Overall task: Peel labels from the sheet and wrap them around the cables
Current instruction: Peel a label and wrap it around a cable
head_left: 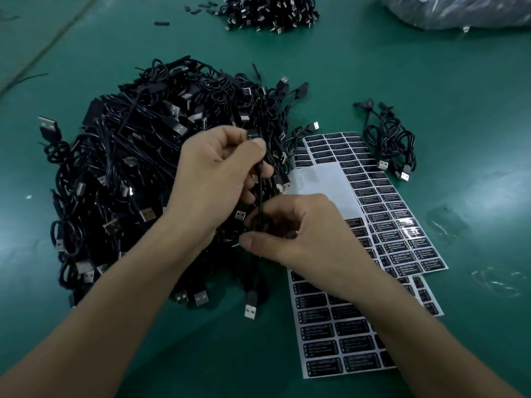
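- While the left hand [218,179] holds one USB cable [260,193] up off the heap, its grip is closed: thumb + forefinger pinch the cord near the top end. The rest hangs straight down, prob. to give a taut stretch to wrap on.
- Right hand [296,234] is lower on the same cord, its grip a tight fingertip pinch round it. Something dark sits between the fingers, maybe a label; too hidden to say.
- Cable's USB plug [250,308] dangles below both hands, at or just above the green surface [86,67]; can't tell which.
- Label sheet [316,182] lies right under the right forearm, so peeling is a short reach. Its far part is bare white backing, w/ rows of black labels [319,331] left nearer the person.
- Second sheet [399,214] overlaps it on the right, nearly full.
- Big pile of USB cables [129,156] sits left of the sheets, below the left hand; looks like unlabelled stock.
- Small bunch of cables [393,145] lies apart beyond the sheets, likely finished ones, though no labels show.
- Judged step: pressing a label round the cord. Lots left to do, going by the pile.
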Motion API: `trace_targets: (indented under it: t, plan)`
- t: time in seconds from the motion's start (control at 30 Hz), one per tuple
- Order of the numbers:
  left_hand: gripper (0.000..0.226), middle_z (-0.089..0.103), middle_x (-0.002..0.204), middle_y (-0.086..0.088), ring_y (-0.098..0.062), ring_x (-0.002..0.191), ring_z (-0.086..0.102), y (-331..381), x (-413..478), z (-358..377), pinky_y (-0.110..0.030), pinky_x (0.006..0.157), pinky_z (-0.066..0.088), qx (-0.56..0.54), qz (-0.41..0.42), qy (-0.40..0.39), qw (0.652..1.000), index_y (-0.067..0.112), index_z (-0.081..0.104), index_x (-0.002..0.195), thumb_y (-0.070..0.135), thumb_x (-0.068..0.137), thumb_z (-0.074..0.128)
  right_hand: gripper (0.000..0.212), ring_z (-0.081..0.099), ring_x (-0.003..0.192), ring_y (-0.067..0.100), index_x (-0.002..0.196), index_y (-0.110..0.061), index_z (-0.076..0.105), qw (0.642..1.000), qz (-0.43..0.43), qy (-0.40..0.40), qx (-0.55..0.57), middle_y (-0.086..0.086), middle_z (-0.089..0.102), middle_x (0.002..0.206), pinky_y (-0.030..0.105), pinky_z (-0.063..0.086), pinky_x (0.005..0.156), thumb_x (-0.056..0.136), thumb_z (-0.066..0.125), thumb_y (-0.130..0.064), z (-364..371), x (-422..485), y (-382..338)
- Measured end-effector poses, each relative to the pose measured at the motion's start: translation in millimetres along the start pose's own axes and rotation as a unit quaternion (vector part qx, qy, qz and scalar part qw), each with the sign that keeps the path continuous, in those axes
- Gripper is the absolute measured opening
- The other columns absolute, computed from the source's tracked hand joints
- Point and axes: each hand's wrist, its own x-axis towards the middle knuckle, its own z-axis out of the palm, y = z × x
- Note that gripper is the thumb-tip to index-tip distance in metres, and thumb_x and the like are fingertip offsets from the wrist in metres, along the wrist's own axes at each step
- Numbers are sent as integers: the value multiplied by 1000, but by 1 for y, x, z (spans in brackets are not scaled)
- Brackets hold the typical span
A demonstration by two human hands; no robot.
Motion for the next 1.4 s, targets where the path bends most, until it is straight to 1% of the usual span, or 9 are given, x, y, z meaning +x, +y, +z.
trace_targets:
  t: [0.3,0.5,0.63,0.77,0.9,1.0,1.17,1.27,1.4]
  plan:
    - [36,76,76,-7,-14,57,63,4,6,-14,-23,44,47,-122,-22,45,991,17,58,84,38,108,41,27,73,73,12,100,-25,68,987,60,48,140,3,78,84,28,57,69,76,81,-24,-39,-3,-10]
    - [29,73,74,-2,-13,60,64,7,6,-15,-24,45,48,-121,-51,40,991,15,63,97,36,106,46,12,66,65,7,88,-20,69,953,81,277,96,-4,74,70,22,55,61,88,74,-10,-107,20,13]
    - [27,63,61,3,-10,51,53,7,7,-15,-22,42,41,-106,-54,53,991,15,63,85,27,105,49,14,69,72,16,82,-25,68,921,128,369,-5,-1,71,77,39,62,80,90,70,-15,-152,52,42]
    - [29,56,55,4,-9,48,45,6,9,-17,-21,40,33,-132,-55,67,987,16,61,83,22,106,45,5,70,101,33,90,-18,75,908,180,367,-97,8,72,91,46,57,93,89,70,-20,-173,77,61]
    - [31,50,54,5,-7,45,39,3,10,-18,-19,38,30,-165,-62,73,982,16,59,82,21,107,42,45,61,112,44,111,8,67,890,202,365,-187,28,68,114,49,51,97,89,70,-30,-166,83,61]
    - [32,49,54,6,-6,45,37,2,11,-17,-18,37,29,-162,-60,72,982,16,59,81,19,107,41,43,54,118,41,124,-10,67,861,155,352,-333,21,63,126,43,43,101,94,60,-40,-142,77,46]
    - [34,48,54,6,-6,44,35,0,10,-15,-18,37,29,-149,-55,75,984,17,59,79,19,107,41,18,69,80,18,93,-18,74,942,49,207,-260,-7,72,84,8,49,67,95,62,-32,-76,72,9]
    - [32,48,56,7,-6,45,35,0,11,-16,-18,37,28,-150,-56,76,984,17,59,80,19,107,41,17,67,73,11,85,-25,67,965,42,133,-221,-10,67,76,23,57,69,96,63,-38,-41,72,-2]
    - [32,47,56,6,-6,45,35,0,12,-16,-19,37,27,-163,-58,84,981,16,58,81,19,107,41,23,54,71,13,84,-21,57,948,-20,194,-251,-8,54,72,29,42,61,90,69,-40,-14,70,-7]
